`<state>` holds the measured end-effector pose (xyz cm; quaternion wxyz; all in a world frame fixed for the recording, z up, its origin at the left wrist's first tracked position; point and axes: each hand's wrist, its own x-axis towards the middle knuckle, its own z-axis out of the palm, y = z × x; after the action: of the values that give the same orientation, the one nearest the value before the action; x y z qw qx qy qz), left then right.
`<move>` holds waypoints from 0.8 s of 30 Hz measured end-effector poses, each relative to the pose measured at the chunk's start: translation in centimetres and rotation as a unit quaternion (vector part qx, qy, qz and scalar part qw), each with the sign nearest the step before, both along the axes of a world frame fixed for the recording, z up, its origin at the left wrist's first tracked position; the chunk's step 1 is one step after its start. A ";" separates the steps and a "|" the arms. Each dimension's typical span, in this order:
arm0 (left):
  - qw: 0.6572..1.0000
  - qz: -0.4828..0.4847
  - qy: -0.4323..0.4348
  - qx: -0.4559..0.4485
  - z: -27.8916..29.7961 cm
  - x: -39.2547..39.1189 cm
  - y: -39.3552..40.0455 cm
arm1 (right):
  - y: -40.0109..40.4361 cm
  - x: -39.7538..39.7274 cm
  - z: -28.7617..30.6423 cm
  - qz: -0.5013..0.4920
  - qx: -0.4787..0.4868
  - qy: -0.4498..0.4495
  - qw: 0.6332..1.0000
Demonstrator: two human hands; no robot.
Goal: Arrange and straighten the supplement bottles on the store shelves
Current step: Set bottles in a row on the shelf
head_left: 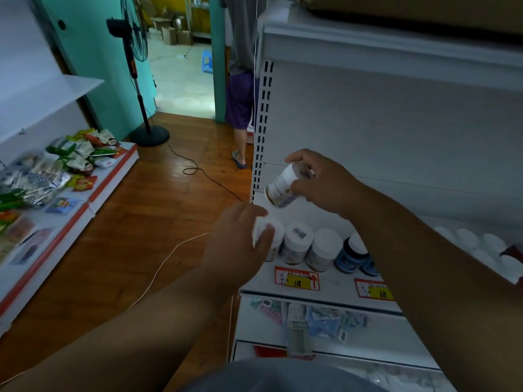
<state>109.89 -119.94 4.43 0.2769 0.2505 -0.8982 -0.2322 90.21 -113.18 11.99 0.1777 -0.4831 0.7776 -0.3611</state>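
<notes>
1. The lifted bottle (284,185), white-capped with a pale label, is grasped by the right hand (325,183) above the shelf (334,281); it lies tilted with its base toward the camera, probably so that the label can be read or turned before it is set down.
2. The left hand (240,236) is closed over the cap of the end bottle (268,239), the leftmost of the front row, presumably to steady or twist it square to the edge.
3. Beside it stand two more white-capped bottles (311,247) and a blue bottle (352,257), all close to the shelf's front edge above the price tags (297,278).
4. The right arm reaches in from the lower right, wrist bent inward, thumb under the bottle and fingers over it.
5. The left forearm rises from the lower left, palm down, thumb on the cap's near side.
</notes>
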 end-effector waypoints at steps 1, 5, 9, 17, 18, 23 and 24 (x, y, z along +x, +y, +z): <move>0.997 -0.038 -0.022 -0.069 -0.5 0.2 0.1 | -0.5 -0.1 -0.4 0.011 0.025 0.026 0.999; 0.977 -0.110 -0.075 -0.169 -2.2 0.1 0.5 | -2.3 0.0 -2.3 0.071 0.113 0.083 0.988; 0.970 -0.122 -0.102 -0.183 -2.3 -0.6 0.2 | -3.6 0.1 -3.9 0.134 0.194 0.092 0.967; 0.970 -0.132 -0.089 -0.182 -2.4 -0.8 -0.4 | -3.4 -0.3 -5.7 0.131 0.259 0.105 0.951; 0.972 -0.133 -0.075 -0.179 -2.5 -0.8 -0.5 | -3.0 -0.3 -5.7 0.105 0.232 0.100 0.962; 0.981 -0.124 -0.037 -0.146 -2.3 -1.4 -1.1 | 2.3 -0.5 -5.5 0.008 0.120 0.160 0.980; 0.978 -0.126 -0.061 -0.156 -2.1 -1.9 -1.4 | 3.4 -0.4 -5.6 0.013 0.135 0.173 0.975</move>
<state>108.04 -121.38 2.33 0.2261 0.1030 -0.9628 -0.1065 89.80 -109.77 6.41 0.1086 -0.5199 0.8318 -0.1611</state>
